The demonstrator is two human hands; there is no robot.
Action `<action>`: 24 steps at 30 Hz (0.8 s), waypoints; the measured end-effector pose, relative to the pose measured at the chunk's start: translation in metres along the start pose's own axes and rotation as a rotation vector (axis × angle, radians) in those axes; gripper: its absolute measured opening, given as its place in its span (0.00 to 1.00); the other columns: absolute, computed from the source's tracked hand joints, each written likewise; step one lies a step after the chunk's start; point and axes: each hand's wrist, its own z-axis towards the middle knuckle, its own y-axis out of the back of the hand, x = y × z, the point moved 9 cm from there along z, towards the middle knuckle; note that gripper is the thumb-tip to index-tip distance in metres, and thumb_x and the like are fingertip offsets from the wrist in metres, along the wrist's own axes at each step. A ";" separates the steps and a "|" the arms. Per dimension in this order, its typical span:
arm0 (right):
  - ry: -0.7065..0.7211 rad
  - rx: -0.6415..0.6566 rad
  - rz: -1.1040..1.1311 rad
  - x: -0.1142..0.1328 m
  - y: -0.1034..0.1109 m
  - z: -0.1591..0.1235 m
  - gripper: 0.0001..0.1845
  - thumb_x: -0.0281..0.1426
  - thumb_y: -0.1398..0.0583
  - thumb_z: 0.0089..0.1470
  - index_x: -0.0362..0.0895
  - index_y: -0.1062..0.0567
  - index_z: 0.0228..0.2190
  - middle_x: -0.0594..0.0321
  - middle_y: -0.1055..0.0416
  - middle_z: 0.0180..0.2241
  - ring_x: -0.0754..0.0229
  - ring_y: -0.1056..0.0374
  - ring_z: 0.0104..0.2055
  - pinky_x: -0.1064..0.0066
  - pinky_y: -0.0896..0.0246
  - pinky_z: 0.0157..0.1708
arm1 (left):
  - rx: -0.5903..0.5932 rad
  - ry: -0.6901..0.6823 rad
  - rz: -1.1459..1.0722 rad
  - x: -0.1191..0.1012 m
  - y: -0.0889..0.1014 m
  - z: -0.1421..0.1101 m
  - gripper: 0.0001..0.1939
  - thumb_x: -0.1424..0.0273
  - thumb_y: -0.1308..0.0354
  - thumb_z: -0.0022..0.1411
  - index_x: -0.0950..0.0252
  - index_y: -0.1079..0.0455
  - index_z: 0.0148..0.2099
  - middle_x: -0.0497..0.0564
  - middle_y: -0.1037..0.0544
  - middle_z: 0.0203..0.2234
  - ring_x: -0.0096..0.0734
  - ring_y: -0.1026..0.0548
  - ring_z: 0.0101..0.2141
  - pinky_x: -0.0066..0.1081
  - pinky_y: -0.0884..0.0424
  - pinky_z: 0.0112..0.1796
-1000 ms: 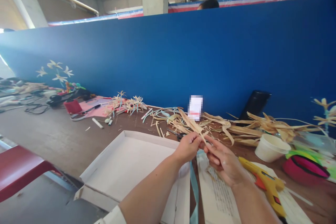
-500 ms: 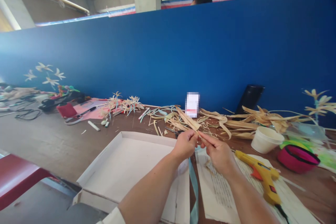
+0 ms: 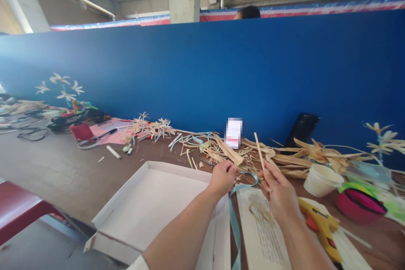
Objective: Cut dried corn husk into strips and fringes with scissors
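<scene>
My right hand [image 3: 278, 190] is closed on a narrow strip of dried husk [image 3: 258, 149], which stands up from the fingertips. To its left, my left hand [image 3: 223, 177] is pinched shut over the near right corner of an open white box [image 3: 164, 202]; what its fingers hold is hidden. A light blue ribbon [image 3: 234, 219] curls between the two hands and hangs down beside the box. Broad dried husk strips [image 3: 229, 149] lie just behind my left hand. Under my right wrist lies a printed sheet [image 3: 262, 232] with a few husk scraps on it.
At the right are a yellow glue gun [image 3: 324, 228], a white paper cup [image 3: 322, 180] and a pink round pouch [image 3: 360, 206]. Husk flowers [image 3: 152, 126] lie at the back left. A blue partition [image 3: 190, 71] runs behind the table; a red chair [image 3: 22, 211] stands at left.
My hands were together at the husk; now they are apart. My right hand has moved right with the narrow strip raised upright, and a loop of blue ribbon shows between the hands.
</scene>
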 end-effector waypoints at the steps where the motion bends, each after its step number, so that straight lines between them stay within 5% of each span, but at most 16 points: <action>1: -0.078 0.074 0.116 -0.005 -0.010 -0.004 0.29 0.38 0.37 0.44 0.49 0.31 0.50 0.65 0.31 0.25 0.70 0.52 0.15 0.74 0.60 0.13 | 0.005 -0.002 -0.008 0.000 -0.001 0.000 0.10 0.68 0.51 0.56 0.66 0.34 0.26 0.44 0.36 0.16 0.21 0.40 0.18 0.23 0.44 0.21; 4: -0.279 0.295 0.301 -0.013 -0.042 -0.021 0.26 0.34 0.35 0.43 0.50 0.29 0.47 0.66 0.32 0.25 0.74 0.54 0.15 0.79 0.63 0.12 | 0.049 -0.033 -0.059 -0.001 -0.007 0.000 0.10 0.67 0.51 0.57 0.65 0.34 0.28 0.44 0.35 0.16 0.22 0.38 0.19 0.23 0.41 0.23; 8: -0.366 0.412 0.326 -0.018 -0.060 -0.033 0.19 0.33 0.35 0.45 0.49 0.26 0.42 0.68 0.34 0.24 0.77 0.56 0.14 0.82 0.66 0.12 | 0.100 -0.090 -0.058 -0.006 -0.014 -0.003 0.10 0.68 0.52 0.57 0.66 0.36 0.27 0.45 0.33 0.18 0.22 0.36 0.22 0.23 0.40 0.25; 14: -0.333 0.333 0.300 -0.023 -0.050 -0.025 0.15 0.33 0.33 0.42 0.45 0.23 0.36 0.68 0.35 0.23 0.78 0.57 0.14 0.83 0.67 0.12 | 0.184 -0.120 -0.053 -0.007 -0.023 -0.005 0.13 0.66 0.54 0.60 0.66 0.35 0.27 0.47 0.30 0.21 0.23 0.34 0.24 0.24 0.38 0.29; 24: -0.328 0.272 0.309 -0.019 -0.036 -0.021 0.17 0.33 0.33 0.41 0.46 0.24 0.37 0.68 0.35 0.23 0.78 0.56 0.14 0.83 0.67 0.12 | 0.247 0.008 -0.018 0.004 -0.026 -0.005 0.15 0.59 0.51 0.58 0.66 0.34 0.32 0.45 0.30 0.22 0.19 0.40 0.17 0.22 0.43 0.20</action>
